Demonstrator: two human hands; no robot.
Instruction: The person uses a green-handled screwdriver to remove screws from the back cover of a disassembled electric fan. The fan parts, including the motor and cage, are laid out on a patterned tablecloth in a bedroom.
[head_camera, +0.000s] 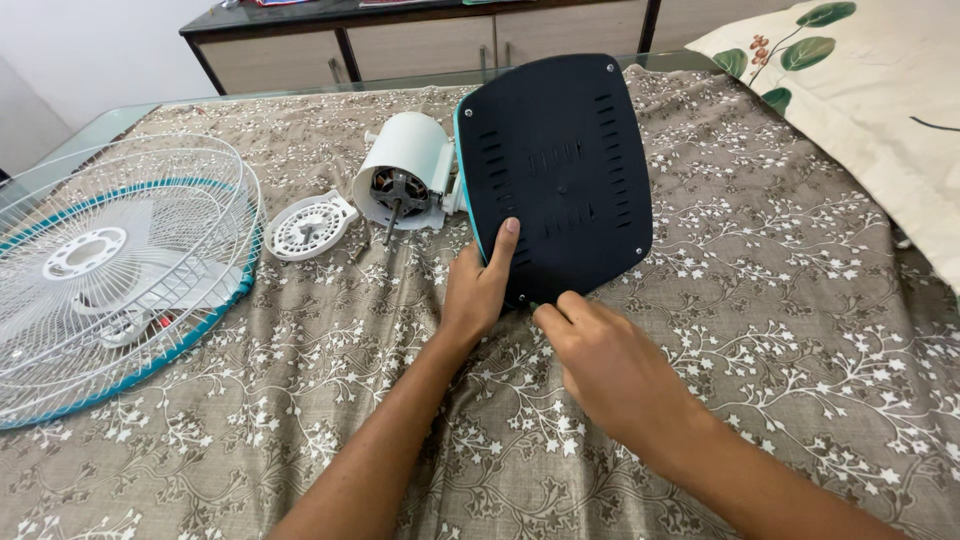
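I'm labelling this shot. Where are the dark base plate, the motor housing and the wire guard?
dark base plate (560, 160), head view, slotted middle.
motor housing (405, 160), head view, white shell.
wire guard (150, 200), head view, wire spokes.

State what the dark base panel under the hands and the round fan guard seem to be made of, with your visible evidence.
Dark base panel: probably moulded plastic, matt navy, with clean cut vent slots and recessed screws.
Fan guard: likely thin metal wire coated glossy white, with a teal rim band.
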